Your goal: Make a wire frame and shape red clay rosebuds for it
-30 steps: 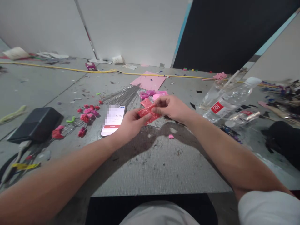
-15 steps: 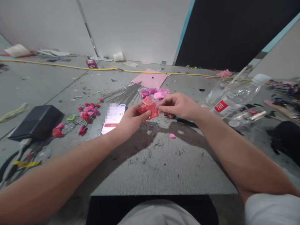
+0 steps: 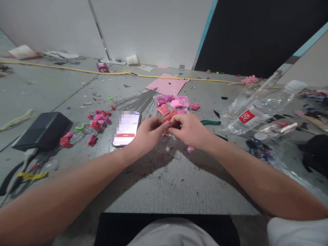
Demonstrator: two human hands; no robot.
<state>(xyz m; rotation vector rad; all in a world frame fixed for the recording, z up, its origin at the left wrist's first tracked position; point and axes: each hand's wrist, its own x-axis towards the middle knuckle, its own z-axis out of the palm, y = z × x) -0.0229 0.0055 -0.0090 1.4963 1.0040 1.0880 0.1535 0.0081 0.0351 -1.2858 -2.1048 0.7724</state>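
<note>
Table (image 3: 164, 184): left hand (image 3: 147, 133), right hand (image 3: 189, 130) pinch red packet (image 3: 170, 116); phone (image 3: 126, 131) ":44".

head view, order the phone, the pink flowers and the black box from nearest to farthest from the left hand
From the left hand, which pinches the red packet:
1. phone, right beside it, on its left.
2. pink flowers, farther left.
3. black box, far left.

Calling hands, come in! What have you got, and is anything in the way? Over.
Left hand and right hand pinch the red packet together. Close by: phone beside left hand, pink scrap near right hand.
</note>
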